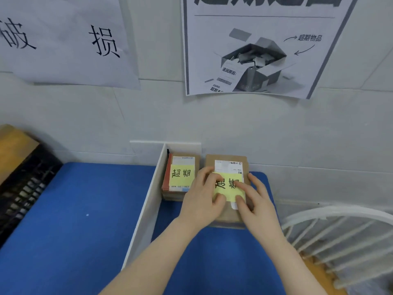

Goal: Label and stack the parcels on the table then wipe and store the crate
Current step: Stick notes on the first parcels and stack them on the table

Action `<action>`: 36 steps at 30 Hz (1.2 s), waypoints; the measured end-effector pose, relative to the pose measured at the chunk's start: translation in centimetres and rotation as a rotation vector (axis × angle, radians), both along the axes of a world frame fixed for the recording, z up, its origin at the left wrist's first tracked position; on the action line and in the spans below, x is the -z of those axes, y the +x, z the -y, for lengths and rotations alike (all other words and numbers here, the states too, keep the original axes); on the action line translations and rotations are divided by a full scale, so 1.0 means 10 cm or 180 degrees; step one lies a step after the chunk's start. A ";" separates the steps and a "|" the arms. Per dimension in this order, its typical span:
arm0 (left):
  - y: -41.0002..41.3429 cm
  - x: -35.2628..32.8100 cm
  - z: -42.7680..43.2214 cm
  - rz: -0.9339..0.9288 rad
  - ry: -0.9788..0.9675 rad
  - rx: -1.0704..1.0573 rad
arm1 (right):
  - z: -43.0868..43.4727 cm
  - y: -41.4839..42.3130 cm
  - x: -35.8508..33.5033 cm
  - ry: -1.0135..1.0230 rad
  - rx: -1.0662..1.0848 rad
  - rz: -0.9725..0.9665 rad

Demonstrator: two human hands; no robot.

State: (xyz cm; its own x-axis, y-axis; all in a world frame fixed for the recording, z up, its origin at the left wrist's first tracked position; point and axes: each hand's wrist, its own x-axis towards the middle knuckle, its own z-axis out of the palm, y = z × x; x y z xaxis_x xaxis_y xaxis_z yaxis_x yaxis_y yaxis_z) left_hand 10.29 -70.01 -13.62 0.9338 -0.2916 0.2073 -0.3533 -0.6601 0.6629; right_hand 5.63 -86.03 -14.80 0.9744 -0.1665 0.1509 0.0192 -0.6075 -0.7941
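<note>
Yellow label (227,186) going onto parcel (229,217)
Left hand (200,196) and right hand (254,202) press it with fingers, gripping nothing; smooth outward from the centre so every edge sticks.

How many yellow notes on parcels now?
2. One note on the left parcel beside the white divider; the other note on the right parcel, under the left hand and right hand. Others may be hidden.
</note>
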 end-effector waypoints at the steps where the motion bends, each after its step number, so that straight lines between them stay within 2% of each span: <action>1: 0.04 0.10 0.03 -0.0048 -0.0013 -0.0076 | 0.04 0.08 0.10 -0.0033 -0.0057 -0.0066; 7: 0.11 0.49 0.20 -0.0243 0.0016 -0.0371 | 0.19 0.32 0.53 -0.0047 -0.0276 -0.0345; 9: 0.12 0.48 0.23 -0.0184 0.0137 -0.0509 | 0.22 0.37 0.56 -0.0076 -0.0301 -0.0291; 14: 0.25 0.36 0.26 -0.0195 0.0877 -0.0625 | 0.18 0.54 0.54 -0.0127 -0.0308 -0.0355; 19: 0.43 0.21 0.20 -0.0325 0.0977 -0.0972 | 0.05 0.71 0.53 -0.0196 -0.0242 -0.0396; 25: 0.44 0.27 0.17 -0.0323 0.1216 -0.0881 | 0.01 0.74 0.52 -0.0226 -0.0231 -0.0419; 29: 0.34 0.17 0.16 -0.0424 0.1135 -0.0840 | 0.01 0.64 0.40 -0.0497 -0.0263 -0.0396; 33: 0.06 -0.20 0.05 -0.0472 0.0684 -0.0927 | -0.22 0.53 0.12 -0.0899 0.0004 -0.0115; 36: -0.20 -0.60 -0.36 -0.0130 0.0317 -0.1185 | -0.64 0.52 -0.20 -0.0712 -0.0428 0.0299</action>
